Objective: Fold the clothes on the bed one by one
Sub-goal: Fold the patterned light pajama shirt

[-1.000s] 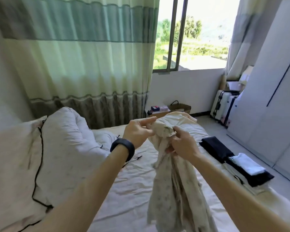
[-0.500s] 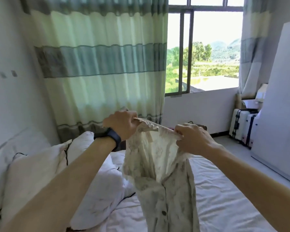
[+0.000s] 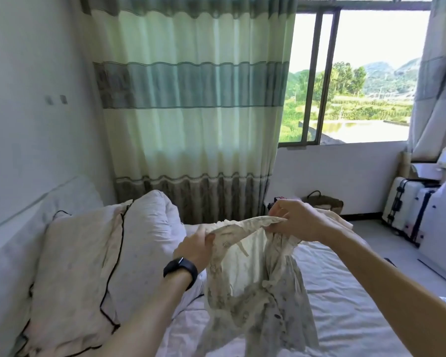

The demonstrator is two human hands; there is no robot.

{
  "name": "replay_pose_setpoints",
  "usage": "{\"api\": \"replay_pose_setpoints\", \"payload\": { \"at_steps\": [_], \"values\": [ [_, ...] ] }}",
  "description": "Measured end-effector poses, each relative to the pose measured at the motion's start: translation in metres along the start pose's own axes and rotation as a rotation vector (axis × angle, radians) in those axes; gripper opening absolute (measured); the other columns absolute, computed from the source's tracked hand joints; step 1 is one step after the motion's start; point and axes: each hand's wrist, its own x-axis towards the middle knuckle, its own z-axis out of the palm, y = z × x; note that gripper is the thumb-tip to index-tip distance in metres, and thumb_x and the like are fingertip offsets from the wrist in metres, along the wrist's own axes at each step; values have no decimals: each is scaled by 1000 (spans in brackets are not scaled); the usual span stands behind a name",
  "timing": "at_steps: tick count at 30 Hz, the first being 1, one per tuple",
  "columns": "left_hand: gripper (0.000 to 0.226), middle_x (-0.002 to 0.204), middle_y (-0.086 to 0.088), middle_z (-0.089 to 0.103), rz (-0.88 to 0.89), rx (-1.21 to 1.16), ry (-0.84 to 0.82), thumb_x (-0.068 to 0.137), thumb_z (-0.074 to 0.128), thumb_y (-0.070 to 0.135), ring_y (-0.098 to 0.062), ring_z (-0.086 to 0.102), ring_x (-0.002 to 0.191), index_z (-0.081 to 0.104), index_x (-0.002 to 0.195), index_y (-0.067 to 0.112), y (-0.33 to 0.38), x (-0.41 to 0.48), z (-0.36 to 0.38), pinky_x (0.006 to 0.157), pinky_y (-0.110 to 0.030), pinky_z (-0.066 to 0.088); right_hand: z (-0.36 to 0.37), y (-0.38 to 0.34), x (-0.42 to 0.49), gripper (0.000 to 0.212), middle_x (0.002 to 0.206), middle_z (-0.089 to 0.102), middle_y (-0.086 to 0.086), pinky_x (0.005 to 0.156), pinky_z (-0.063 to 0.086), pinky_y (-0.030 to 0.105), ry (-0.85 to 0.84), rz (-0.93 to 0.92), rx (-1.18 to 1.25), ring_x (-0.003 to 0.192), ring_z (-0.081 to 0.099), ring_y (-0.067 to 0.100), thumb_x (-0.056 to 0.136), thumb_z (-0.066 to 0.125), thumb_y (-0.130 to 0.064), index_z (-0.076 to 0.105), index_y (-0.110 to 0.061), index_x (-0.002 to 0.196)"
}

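Cream cloth with a small flower print is pinched along its top edge by both hands. One end is gripped by the left hand (image 3: 195, 244) and the other end by the right hand (image 3: 303, 220), so each grip is closed on the garment (image 3: 245, 282). The garment is held up in the air over the bed (image 3: 350, 313), near the pillow (image 3: 83, 266) on the left.

The thin cloth could slip from one grip if it is shaken hard, and a heap would be made. A crooked fold could come if the ends are not held level, and the left end is held lower.

The bottom of the garment is cut off by the near edge of the view, so its kind cannot be told. Some left fingers are hidden by the cloth. No other clothes can be seen.
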Motion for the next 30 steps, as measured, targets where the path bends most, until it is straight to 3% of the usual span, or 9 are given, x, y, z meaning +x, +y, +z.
{"api": "replay_pose_setpoints", "payload": {
  "at_steps": [3, 6, 14, 17, 20, 22, 24, 27, 30],
  "values": [
    [40, 82, -4, 62, -193, -321, -46, 99, 45, 54, -26, 57, 77, 50, 82, 18, -9, -15, 25, 68, -35, 43, 3, 0, 6, 21, 66, 64, -17, 55, 45, 25, -53, 3, 106, 59, 56, 9, 82, 82, -46, 72, -27, 78],
    [59, 83, -6, 66, -274, -454, -359, 84, 50, 68, -19, 58, 75, 67, 95, 12, -29, -35, 69, 78, -35, 52, 9, 5, 7, 37, 62, 50, -6, 54, 35, 23, -16, 86, 254, 58, 45, 11, 93, 70, -44, 62, -14, 72],
    [30, 74, -1, 66, -608, -1299, -598, 97, 59, 45, -17, 61, 67, 77, 100, 21, -60, -79, 79, 61, -33, 54, 35, 72, -25, 41, 98, 64, 10, 74, 51, 35, -5, 446, 351, 83, 59, 21, 103, 55, -41, 67, -2, 109],
    [24, 71, 1, 60, -565, -1471, -701, 88, 73, 33, -10, 57, 63, 73, 99, 11, -73, -61, 59, 61, -24, 52, 45, 100, -36, 33, 114, 67, 14, 81, 56, 42, -37, 733, 745, 96, 65, 27, 101, 60, -42, 63, -13, 115],
    [21, 74, -3, 62, -479, -1549, -688, 85, 76, 22, -14, 61, 69, 57, 91, 15, -66, -35, 28, 68, -26, 56, 46, 105, -41, 22, 100, 66, 12, 65, 56, 39, 29, 746, 982, 79, 66, 25, 102, 61, -32, 62, -12, 111],
    [10, 72, -2, 61, -416, -1468, -701, 97, 58, 20, -14, 62, 63, 55, 88, 18, -59, -26, 7, 59, -29, 57, 58, 106, -51, 17, 95, 60, 11, 53, 47, 29, 57, 649, 669, 69, 59, 21, 104, 58, -27, 62, -13, 113],
    [7, 79, -4, 63, -366, -1277, -744, 92, 67, 21, -16, 64, 67, 60, 93, 17, -51, -26, -7, 58, -30, 58, 76, 109, -64, 13, 98, 59, 9, 55, 41, 29, 61, 512, 319, 71, 53, 18, 106, 52, -28, 64, -22, 110],
    [36, 97, -2, 71, -170, -643, -776, 75, 87, 29, -17, 69, 87, 68, 104, 18, -52, -26, -9, 71, -31, 58, 92, 110, -77, 18, 107, 64, 4, 72, 45, 31, -90, 303, 146, 86, 57, 15, 101, 53, -50, 64, -39, 111],
    [35, 97, 6, 70, -5, -26, -611, 73, 88, 37, -15, 66, 94, 69, 101, 26, -53, -28, 1, 76, -24, 54, 103, 102, -82, 17, 103, 45, -6, 82, 43, 32, -267, 173, -264, 92, 50, 15, 88, 65, -63, 57, -49, 93]
  ]
}}
